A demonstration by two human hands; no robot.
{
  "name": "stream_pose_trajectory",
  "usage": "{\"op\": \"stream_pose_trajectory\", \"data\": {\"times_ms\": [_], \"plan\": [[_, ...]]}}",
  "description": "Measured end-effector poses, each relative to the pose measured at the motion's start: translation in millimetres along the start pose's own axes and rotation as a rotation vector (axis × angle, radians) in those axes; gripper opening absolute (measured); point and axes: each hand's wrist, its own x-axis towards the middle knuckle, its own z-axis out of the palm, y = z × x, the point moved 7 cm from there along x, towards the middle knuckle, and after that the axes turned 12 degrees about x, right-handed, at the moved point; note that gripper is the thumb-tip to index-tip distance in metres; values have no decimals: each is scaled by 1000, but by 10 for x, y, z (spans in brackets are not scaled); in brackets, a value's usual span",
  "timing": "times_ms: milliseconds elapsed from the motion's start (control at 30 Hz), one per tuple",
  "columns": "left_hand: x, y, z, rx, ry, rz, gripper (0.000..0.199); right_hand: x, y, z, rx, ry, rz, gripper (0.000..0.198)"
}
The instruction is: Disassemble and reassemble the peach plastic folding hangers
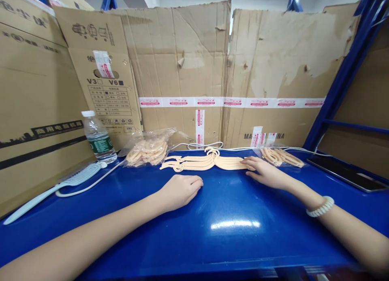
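Note:
A stack of cream plastic clothes hangers [197, 163] lies on the blue table, hooks at the back and arms spread left and right. My right hand [266, 171] rests over the right end of the stack, its fingers stretched out and touching it, the thumb apart below. A pale coiled band circles that wrist. My left hand [180, 190] lies on the table in front of the hangers' left half, apart from them. Its fingers are curled together, the palm faces down and nothing shows in it.
A clear bag of hangers [147, 151] lies left of the stack, another bagged bundle [278, 156] to the right. A water bottle [99, 139] and pale hairbrush [73, 177] are at left. A dark tablet-like device [349, 173] lies at right. Cardboard [182, 70] and a white cable [206, 144] line the back.

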Motion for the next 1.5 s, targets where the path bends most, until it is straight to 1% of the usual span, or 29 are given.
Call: {"op": "stream_pose_trajectory", "data": {"times_ms": [400,767,1033,1300,1500], "plan": [[-8,104,-4,112,-19,52,19,10,87,40,-17,43,-16,35],[-8,130,-41,106,-12,42,20,19,41,33,8,55,-31,30],[-5,142,-53,58,-30,14,18,25,39,48,31,62,-27,26],[1,152,-56,-41,-64,-21,22,41,40,38,59,81,-12,17],[-3,246,-196,-191,-67,-15,22,77,10,81,89,83,0,8]]}}
